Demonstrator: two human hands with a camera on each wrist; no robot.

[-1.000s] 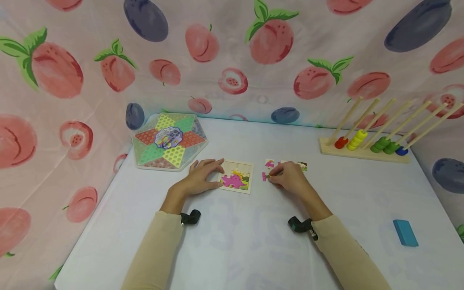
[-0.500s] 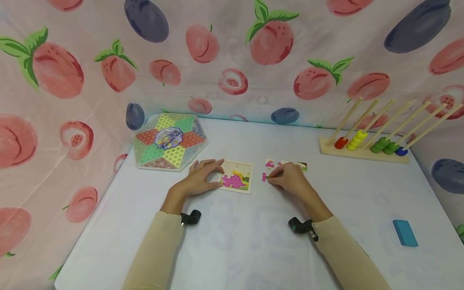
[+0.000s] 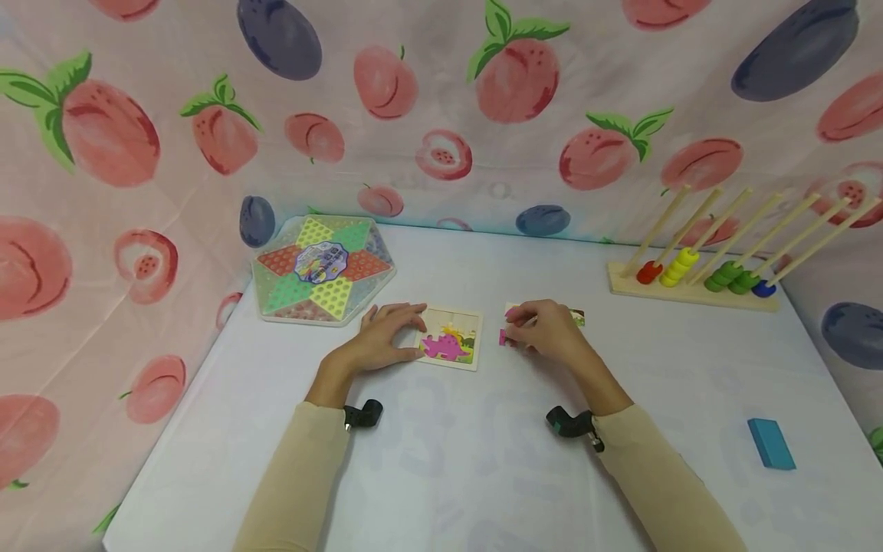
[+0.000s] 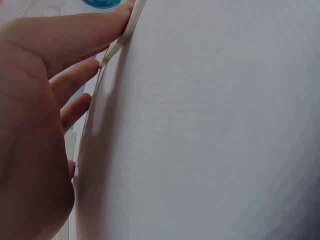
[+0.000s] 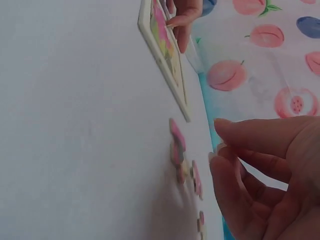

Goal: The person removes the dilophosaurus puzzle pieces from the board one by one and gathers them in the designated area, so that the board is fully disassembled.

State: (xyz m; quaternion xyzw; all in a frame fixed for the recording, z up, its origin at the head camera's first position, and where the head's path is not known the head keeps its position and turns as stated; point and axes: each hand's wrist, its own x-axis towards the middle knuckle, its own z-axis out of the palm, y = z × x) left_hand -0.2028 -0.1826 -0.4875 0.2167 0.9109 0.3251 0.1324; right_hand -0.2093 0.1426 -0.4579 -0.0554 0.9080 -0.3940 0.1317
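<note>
My left hand (image 3: 379, 337) holds the left side of a small wooden puzzle board (image 3: 444, 316) with a pink dinosaur picture. In the left wrist view its thumb (image 4: 95, 30) lies at the board's near corner, with the other fingers along the edge. To the right, my right hand (image 3: 548, 330) hovers over loose puzzle pieces, its bent thumb and fingertips apart. The right wrist view shows nothing between them. A pink puzzle piece (image 3: 502, 337) lies just left of these fingertips; another piece (image 3: 577, 316) shows beyond the hand, which hides part of the group.
A hexagonal Chinese checkers board (image 3: 320, 264) lies at the back left. At the back right stands a wooden peg rack (image 3: 693, 287) with coloured beads. A blue block (image 3: 771, 443) is at the right. Fruit-patterned cloth (image 3: 441, 115) hangs behind the white table (image 3: 441, 475).
My right hand has let go of a puzzle piece and lifted slightly, its thumb and fingers now parted. The left hand and puzzle board have stayed in place.
</note>
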